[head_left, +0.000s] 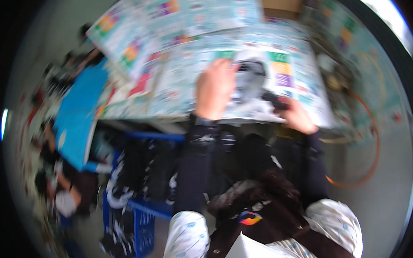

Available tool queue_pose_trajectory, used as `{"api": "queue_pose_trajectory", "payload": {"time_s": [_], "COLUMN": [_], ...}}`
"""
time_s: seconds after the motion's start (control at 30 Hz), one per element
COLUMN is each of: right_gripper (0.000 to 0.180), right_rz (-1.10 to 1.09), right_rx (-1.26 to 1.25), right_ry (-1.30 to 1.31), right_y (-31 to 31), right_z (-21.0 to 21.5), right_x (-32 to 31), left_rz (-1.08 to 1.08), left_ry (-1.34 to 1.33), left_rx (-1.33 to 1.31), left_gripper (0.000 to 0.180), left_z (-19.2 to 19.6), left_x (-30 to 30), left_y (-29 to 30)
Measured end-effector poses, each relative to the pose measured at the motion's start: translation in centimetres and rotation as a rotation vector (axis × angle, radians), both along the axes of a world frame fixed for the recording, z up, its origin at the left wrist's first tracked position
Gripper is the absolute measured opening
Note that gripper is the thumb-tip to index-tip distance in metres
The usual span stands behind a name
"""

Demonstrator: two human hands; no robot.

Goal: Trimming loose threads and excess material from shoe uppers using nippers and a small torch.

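Ideally, I'd keep the grey-and-black piece (251,81) steady on the paper-covered counter (173,97) while my right hand (297,116) grips a small black object (275,100) beside it; blur hides whether my left hand (214,89) pinches or merely touches. The piece looks rounded, probably pliable, against flat, colourful sheets (211,13).

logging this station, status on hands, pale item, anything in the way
Left hand at pale item, grip unclear. Right hand holds small dark object. Printed sheets beneath; no obstruction seen.
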State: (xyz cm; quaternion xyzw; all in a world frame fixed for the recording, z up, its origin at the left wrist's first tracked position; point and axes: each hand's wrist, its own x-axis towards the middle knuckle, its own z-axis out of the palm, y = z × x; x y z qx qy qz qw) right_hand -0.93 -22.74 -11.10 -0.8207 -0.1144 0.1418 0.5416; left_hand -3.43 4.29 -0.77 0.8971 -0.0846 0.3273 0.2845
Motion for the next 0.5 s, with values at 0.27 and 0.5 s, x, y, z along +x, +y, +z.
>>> {"api": "queue_pose_trajectory", "payload": {"time_s": [0.27, 0.5], "right_gripper": [0.055, 0.07], "right_rz": [-0.256, -0.227], "right_rx": [-0.622, -0.54], "right_ry": [-0.659, -0.937], "right_y": [-12.9, -6.1], "right_z": [-8.1, -6.2], "right_x": [9.0, 3.3], "left_rz": [0.399, 0.639], "left_ry": [-0.068, -0.608], "left_rx": [-1.138, -1.539], "left_gripper": [0.044, 0.06], "left_z": [-12.8, -22.3], "left_x": [-17.6, -25.3], "left_y": [12.1, 21.0]}}
